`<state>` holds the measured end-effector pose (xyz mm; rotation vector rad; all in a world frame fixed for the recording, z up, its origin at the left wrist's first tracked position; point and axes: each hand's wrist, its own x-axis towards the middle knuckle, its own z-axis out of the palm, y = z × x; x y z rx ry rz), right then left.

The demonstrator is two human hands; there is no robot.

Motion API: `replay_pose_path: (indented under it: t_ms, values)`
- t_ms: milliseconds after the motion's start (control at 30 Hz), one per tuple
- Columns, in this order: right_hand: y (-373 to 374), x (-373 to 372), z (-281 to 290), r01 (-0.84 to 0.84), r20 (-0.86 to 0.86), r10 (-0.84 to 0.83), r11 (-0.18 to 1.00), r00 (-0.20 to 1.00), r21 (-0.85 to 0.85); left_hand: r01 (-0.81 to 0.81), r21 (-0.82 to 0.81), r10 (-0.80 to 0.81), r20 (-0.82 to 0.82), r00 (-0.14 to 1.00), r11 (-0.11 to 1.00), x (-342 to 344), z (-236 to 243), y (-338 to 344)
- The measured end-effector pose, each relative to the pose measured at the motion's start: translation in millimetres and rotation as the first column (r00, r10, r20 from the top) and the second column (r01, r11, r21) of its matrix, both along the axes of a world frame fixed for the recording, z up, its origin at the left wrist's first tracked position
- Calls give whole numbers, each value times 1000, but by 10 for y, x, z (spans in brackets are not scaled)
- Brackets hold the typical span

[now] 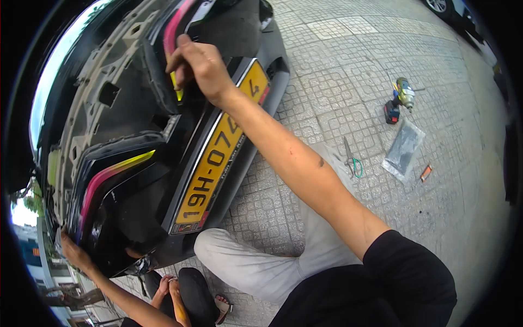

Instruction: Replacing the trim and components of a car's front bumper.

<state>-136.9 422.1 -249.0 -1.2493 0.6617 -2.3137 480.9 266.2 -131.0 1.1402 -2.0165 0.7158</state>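
Observation:
My right hand [200,68] reaches up to the car's dark front end, its fingers bent and pressed together at a pink-to-yellow trim strip [169,41]. Whether anything small sits between those fingers is hidden. Low on the left, my left hand [76,253] rests with fingers stretched against the corner of the car front [131,210]. Near it runs a matching pink-and-yellow strip [103,174]. Between the two strips and the bumper is a yellow number plate [210,169].
On the paving lie green-handled scissors [354,163], a cordless drill [402,98], a clear bag with dark contents [404,148] and a small orange item [426,173]. Another person's clasped hands [169,283] show at lower left. A parked car's wheel [437,5] stands at upper right.

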Motion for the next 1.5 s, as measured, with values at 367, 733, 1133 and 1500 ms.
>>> replay_pose_path:
  t_ms: [367, 733, 1133, 1500]
  values:
    - [2453, -267, -2589, 345, -230, -294, 443, 928, 827, 218, 342, -208, -65, 976, 914, -1308, -705, -800]
    - [5170, 590, -4627, 302, -430, -527, -314, 733, 900, 28, 66, -19, -129, 991, 997, -525, 108, 537]
    - [1645, -868, -28, 724, -547, -475, 443, 690, 529, 42, 106, -33, -89, 995, 993, -1041, 279, 923]
    - [-160, 853, 2731, 552, -743, 235, 539, 627, 636, 17, 332, 16, -99, 995, 943, -1058, 425, 835]
